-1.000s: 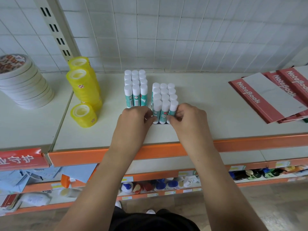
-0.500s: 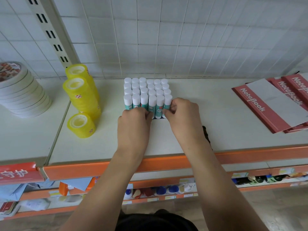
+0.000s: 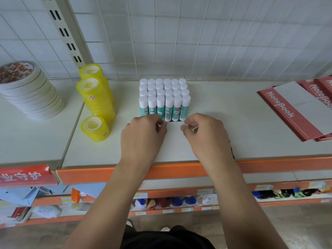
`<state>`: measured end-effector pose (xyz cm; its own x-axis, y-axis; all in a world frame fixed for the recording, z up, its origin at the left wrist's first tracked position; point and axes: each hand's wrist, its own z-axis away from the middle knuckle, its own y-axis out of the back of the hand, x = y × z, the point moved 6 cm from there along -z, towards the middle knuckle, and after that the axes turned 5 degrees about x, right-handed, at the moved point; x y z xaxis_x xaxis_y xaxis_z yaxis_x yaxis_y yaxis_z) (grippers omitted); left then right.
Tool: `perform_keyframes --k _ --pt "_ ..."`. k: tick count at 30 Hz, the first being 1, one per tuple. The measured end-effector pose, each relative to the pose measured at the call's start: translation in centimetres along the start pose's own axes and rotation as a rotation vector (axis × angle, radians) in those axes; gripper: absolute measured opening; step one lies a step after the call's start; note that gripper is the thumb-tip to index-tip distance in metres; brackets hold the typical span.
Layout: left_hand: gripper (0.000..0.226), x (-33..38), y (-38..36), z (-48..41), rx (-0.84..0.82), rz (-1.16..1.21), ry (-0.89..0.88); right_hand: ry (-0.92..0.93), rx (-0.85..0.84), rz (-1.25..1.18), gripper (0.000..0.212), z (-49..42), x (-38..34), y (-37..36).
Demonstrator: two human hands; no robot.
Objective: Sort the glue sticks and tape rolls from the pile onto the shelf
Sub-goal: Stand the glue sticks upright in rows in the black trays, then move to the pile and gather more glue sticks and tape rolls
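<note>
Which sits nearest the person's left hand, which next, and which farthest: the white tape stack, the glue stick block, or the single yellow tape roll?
1. The glue stick block, just ahead of the left hand.
2. The single yellow tape roll, off to that hand's left.
3. The white tape stack, far left, past the shelf seam.

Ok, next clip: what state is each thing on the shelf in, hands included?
Glue sticks: upright, capped, one tight block, six across and four deep.
Yellow tape rolls: two tall stacks, a short one in front.
White tape rolls: one stack, on the neighbouring board.
Notebooks: flat, overlapping.
Left hand: fingers curled at the block's front; contact unclear.
Right hand: fingers curled, clear of the block, nothing seen held.
</note>
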<state>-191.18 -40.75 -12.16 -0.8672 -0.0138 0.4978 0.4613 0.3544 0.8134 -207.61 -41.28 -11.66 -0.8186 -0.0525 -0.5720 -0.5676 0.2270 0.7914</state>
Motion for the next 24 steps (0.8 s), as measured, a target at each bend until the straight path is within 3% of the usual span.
perform_keyframes --k 6,12,16,24 --pt "0.018 2.4 -0.9 1.0 -0.097 0.036 -0.226 -0.027 0.006 0.016 0.020 1.0 0.4 0.6" --pt "0.020 7.3 -3.1 2.6 -0.158 0.083 -0.422 -0.102 0.062 0.126 0.024 2.4 5.4 5.0" --pt "0.019 7.2 -3.7 2.7 -0.170 0.057 -0.409 -0.107 -0.072 0.115 0.038 3.3 6.5 4.4" --pt "0.018 1.5 -0.8 2.9 -0.099 -0.048 -0.288 0.000 -0.128 0.072 0.038 3.1 1.4 0.0"
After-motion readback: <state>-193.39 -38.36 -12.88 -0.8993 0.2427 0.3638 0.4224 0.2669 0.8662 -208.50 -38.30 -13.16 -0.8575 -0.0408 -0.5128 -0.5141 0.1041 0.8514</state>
